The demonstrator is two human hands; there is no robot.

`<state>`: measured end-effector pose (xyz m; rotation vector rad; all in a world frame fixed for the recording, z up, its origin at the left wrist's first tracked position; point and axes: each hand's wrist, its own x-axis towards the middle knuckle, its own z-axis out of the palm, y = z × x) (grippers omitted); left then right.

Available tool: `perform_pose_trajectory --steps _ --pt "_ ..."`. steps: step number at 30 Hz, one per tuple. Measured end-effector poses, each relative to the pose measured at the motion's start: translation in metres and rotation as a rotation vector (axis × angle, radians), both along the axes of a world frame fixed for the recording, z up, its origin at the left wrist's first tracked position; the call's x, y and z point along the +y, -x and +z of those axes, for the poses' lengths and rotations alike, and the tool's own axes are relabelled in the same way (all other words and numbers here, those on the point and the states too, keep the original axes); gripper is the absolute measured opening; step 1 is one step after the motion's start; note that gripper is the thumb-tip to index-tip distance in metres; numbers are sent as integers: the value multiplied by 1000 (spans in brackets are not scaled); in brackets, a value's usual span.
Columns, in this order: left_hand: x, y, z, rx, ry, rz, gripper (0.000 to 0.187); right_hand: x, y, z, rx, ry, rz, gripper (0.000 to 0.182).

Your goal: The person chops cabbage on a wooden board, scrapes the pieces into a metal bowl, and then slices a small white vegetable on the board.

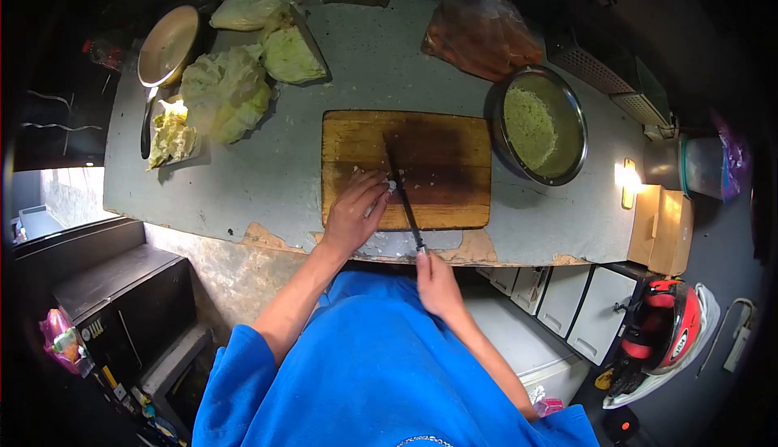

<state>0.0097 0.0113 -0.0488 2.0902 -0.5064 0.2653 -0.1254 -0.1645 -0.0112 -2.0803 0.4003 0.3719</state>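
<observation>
A wooden cutting board (454, 135) lies near the front edge of the counter. My right hand (436, 279) is closed around the handle of a dark-bladed knife (404, 196), whose blade slants across the board. On the board's left half rests my left hand (356, 208), its fingers bent and pressed on a small whitish piece (392, 185) right beside the blade. The piece is too small to tell its kind. Small pale bits are scattered around the blade.
Right of the board stands a steel bowl (577, 151) of shredded green cabbage (531, 127). Behind it lies a plastic bag of orange-brown contents (482, 38). Cabbage leaves (227, 94), a cut cabbage (293, 54) and a pan (168, 46) sit at the left.
</observation>
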Motion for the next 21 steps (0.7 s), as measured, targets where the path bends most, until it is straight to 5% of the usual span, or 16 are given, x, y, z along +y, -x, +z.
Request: perform_pose_trajectory --steps 3,7,21 --pt "2 2 0 16 -12 -5 17 -23 -3 13 316 -255 -134 48" --pt "-3 6 3 58 4 64 16 -20 -14 46 75 -1 19 45" --pt "0 0 0 37 -13 51 16 -2 -17 22 157 79 0 39"
